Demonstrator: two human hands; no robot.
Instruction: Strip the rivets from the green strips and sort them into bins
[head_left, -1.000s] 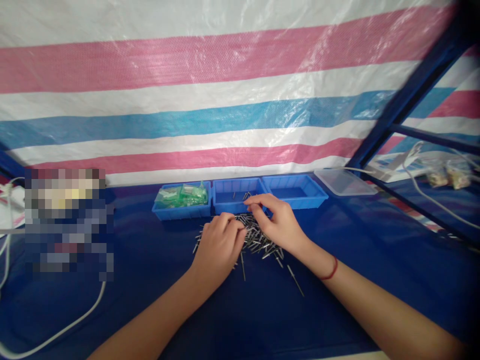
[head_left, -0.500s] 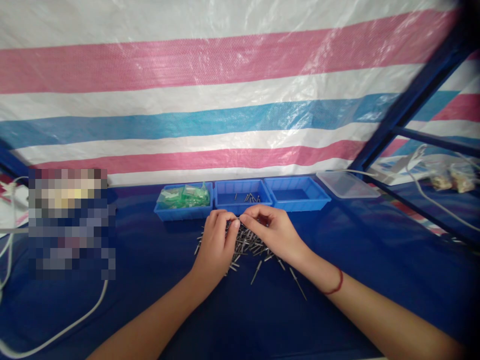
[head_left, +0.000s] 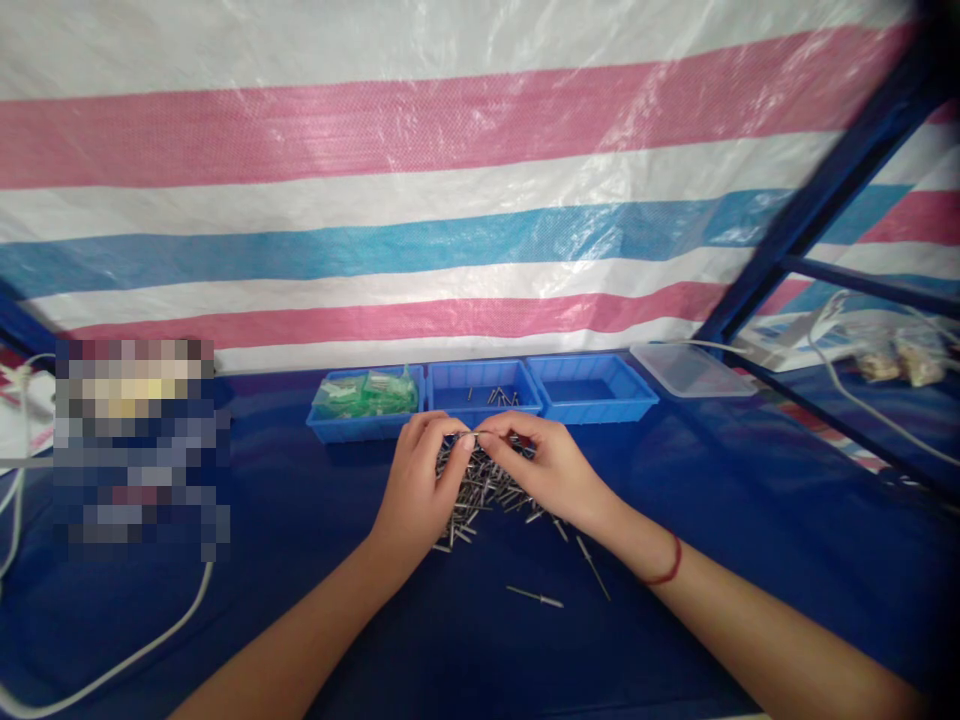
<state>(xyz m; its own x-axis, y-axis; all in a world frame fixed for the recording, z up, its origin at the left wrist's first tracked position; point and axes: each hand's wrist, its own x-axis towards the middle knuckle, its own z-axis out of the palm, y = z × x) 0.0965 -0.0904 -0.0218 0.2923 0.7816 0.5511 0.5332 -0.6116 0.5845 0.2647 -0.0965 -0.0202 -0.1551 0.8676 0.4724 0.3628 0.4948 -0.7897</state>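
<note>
A heap of small metal pins point(head_left: 487, 490) lies on the blue table. Above the heap my left hand point(head_left: 418, 485) and my right hand point(head_left: 544, 463) meet fingertip to fingertip. Both pinch a single thin pin between thumb and forefinger. A red string circles my right wrist. One loose pin point(head_left: 534, 597) lies alone nearer to me, and another point(head_left: 592, 567) lies by my right wrist. Just behind my hands stands the middle blue tray point(head_left: 484, 396) with a few pins inside.
A left blue tray point(head_left: 364, 412) holds green plastic bags; a right blue tray point(head_left: 592, 388) sits beside a clear lid point(head_left: 690, 368). A white cable point(head_left: 135, 650) curves at the left. A striped tarp hangs behind, and a blue frame post point(head_left: 817, 200) stands at the right.
My right hand came back from the middle tray to the heap. Both hands closed together on one pin. A loose pin now lies apart, nearer to me.
</note>
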